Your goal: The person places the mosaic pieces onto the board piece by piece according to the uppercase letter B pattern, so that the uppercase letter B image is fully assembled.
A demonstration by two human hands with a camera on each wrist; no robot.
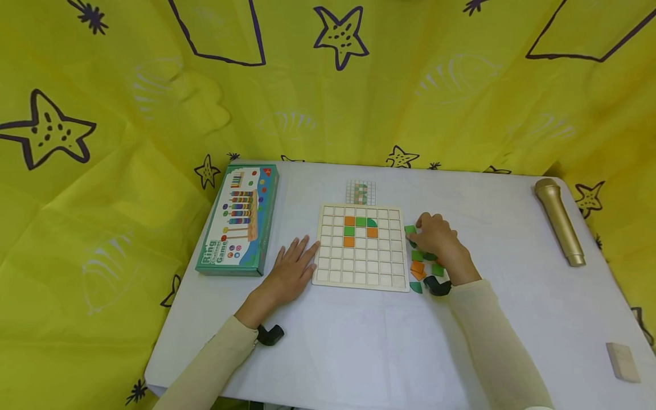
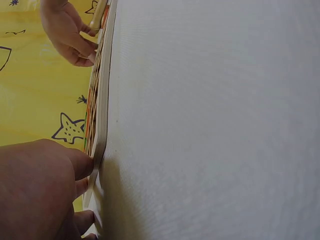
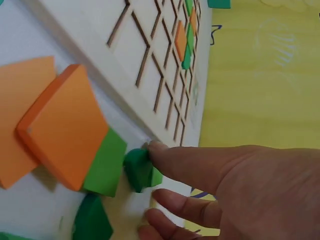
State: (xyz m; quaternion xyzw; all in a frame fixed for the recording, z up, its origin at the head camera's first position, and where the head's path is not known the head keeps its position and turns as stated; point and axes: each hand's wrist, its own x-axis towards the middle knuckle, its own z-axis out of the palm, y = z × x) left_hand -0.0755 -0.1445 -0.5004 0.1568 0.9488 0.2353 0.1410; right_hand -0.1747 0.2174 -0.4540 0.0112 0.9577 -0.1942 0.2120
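A square wooden grid board [image 1: 361,266] lies mid-table, with several orange and green tiles set in its upper cells. My left hand [image 1: 290,274] rests flat at the board's left side, fingertips at the edge; in the left wrist view its thumb meets the wooden rim [image 2: 102,125]. Off the board's right edge, my right hand [image 1: 438,236] bends over loose pieces. Its thumb and fingertips pinch a dark green curved piece [image 3: 137,170], tilted beside a light green tile. Loose orange tiles [image 3: 70,130] overlap close by, and a green quarter-round [image 1: 416,287] lies nearer the front.
Behind the board is a small pattern card [image 1: 361,192] printed with a grid and coloured shape. A green Ring Game box [image 1: 238,222] stands left of it. To the far right are a gold microphone [image 1: 560,222] and a pale block [image 1: 622,362]. Yellow cloth [image 1: 307,97] hangs behind.
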